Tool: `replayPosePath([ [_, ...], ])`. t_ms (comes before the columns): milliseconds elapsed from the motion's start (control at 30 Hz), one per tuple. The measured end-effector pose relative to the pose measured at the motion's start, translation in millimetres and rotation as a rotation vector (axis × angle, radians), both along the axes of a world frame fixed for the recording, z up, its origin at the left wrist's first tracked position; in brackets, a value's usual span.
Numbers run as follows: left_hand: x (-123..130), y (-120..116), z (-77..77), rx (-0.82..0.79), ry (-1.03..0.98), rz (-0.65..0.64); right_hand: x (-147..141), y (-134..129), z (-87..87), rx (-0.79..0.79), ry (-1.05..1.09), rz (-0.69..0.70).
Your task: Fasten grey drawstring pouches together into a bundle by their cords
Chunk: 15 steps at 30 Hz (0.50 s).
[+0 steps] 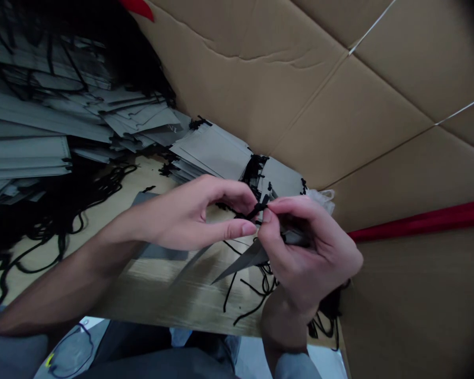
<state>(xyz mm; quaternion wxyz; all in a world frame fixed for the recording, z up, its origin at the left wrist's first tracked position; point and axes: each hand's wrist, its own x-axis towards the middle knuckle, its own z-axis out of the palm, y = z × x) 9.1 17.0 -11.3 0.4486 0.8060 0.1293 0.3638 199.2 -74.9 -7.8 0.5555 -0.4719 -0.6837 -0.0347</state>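
My right hand pinches a black cord between thumb and forefinger. From the left, my left hand curves its fingers and thumb around the same cord, close to the right fingertips. A thin grey sheet hangs below the right hand, one corner pointing left; how it joins the cord is hidden by the fingers. Loose black cord ends dangle or lie beneath it. Partly behind my left wrist, another grey sheet lies on the wooden table.
Behind the hands are a stack of grey sheets with knotted black cords and a second stack. Larger grey piles and tangled black cords cover the left. Cardboard walls rise behind and right, with a red strip.
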Motion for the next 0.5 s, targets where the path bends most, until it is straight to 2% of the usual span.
replayPosePath([
  [100, -4, 3, 1.5, 0.03, 0.083, -0.063, 5, 0, 2.6, -0.015, 0.001, 0.016],
  [200, -10, 3, 0.6, 0.067, 0.079, -0.035, 15, -2, 7.8, -0.085, 0.016, 0.075],
  [333, -12, 0, -0.2, 0.21, 0.086, -0.004, 27, 3, 9.6, -0.217, -0.07, 0.276],
  [400, -12, -1, 0.0, 0.255, 0.104, -0.007, 28, 8, 7.5, -0.228, -0.071, 0.381],
  [500, -12, -1, -0.4, 0.274, 0.116, -0.012, 28, 16, 3.5, -0.249, -0.078, 0.462],
])
